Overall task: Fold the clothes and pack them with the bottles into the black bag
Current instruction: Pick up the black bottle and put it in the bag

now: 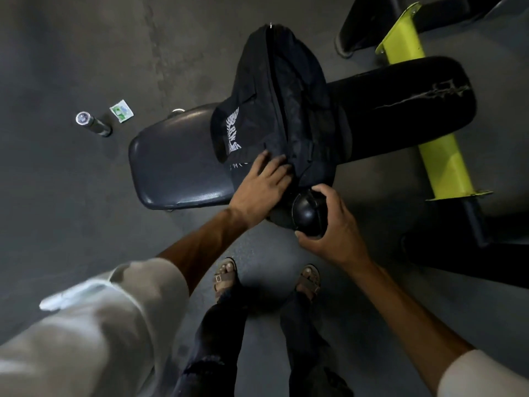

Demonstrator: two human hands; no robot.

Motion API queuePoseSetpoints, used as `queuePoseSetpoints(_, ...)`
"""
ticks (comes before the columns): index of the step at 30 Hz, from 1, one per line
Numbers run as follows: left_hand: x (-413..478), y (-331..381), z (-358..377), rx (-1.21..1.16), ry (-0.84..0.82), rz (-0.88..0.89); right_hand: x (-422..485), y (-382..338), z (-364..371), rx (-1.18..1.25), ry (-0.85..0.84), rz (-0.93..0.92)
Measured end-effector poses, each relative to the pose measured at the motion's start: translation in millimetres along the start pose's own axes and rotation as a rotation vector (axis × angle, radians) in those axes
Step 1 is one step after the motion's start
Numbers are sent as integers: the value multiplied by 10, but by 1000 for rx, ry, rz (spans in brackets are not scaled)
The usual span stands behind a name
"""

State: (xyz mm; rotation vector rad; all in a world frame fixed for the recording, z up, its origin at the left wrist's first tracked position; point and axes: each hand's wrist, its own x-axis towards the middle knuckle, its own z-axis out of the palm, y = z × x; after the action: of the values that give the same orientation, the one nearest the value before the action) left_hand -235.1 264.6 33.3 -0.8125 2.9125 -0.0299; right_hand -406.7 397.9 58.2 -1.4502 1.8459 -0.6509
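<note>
Bag (pixel 289 110): black, lying on the counter (pixel 177 167), near end at the hands.
Left hand (pixel 259 187): fingers spread flat on the bag's near end, gripping nothing.
Right hand (pixel 333 224): clamped round a black bottle (pixel 307 213) at the bag's near end.
Advice: pin the fabric down, feed the bottle in straight.
Floor (pixel 71 67): dark and dim; second bottle (pixel 93 124) far left.

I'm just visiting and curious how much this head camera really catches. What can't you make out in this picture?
- Inside of the black bag: hidden by its own dark fabric, so packed clothes can't be seen.
- Black bottle: mostly covered by the right hand and the bag's end.
- White print under the left hand: partly covered, unreadable.
- Small packet on the floor: too small to read.
- Yellow frame: cut off at the top edge.
</note>
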Motion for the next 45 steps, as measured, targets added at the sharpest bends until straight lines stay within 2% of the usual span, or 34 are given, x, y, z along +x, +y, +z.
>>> queuePoseSetpoints(5,532,-132,-300,271,-303,216,-49,19,28,4,4,18)
queuePoseSetpoints(8,666,-253,-386,220,-410,239,-65,-3,26,-16,14,-1)
queuePoseSetpoints(11,645,-356,-329,-137,-284,256,-61,-69,31,-67,53,-42)
queuePoseSetpoints(14,519,-452,-284,-457,-129,173,-59,-133,68,-124,61,-122)
queuePoseSetpoints(17,409,-514,-241,-603,-51,50,-72,-136,91,-193,8,-199)
queuePoseSetpoints(21,350,-559,-234,-723,-31,21,-83,-102,21,-266,-27,-245)
queuePoseSetpoints(25,328,-658,-237,-852,69,-166,-179,-95,-13,-338,-47,-344)
queuePoseSetpoints(27,370,-636,-247,-771,11,-212,-215,-87,-1,-381,-64,-369)
queuePoseSetpoints(30,412,-602,-270,-447,-164,-157,-247,-112,47,-416,-92,-380)
queuePoseSetpoints(32,436,-610,-301,-364,-237,-111,-270,-146,67,-426,-112,-391)
queuePoseSetpoints(34,457,-609,-312,-309,-286,-52,-285,-186,69,-432,-120,-406)
queuePoseSetpoints(36,481,-576,-303,-266,-255,-13,-291,-216,55,-432,-119,-413)
queuePoseSetpoints(38,482,-544,-255,-266,-175,-49,-295,-220,41,-424,-118,-412)
queuePoseSetpoints(41,481,-529,-248,-457,-67,-199,-327,-170,37,-416,-108,-398)
queuePoseSetpoints(43,491,-508,-295,-546,-57,-241,-357,-108,54,-398,-76,-337)
queuePoseSetpoints(45,496,-469,-323,-540,-95,-210,-356,-68,77,-327,18,-203)
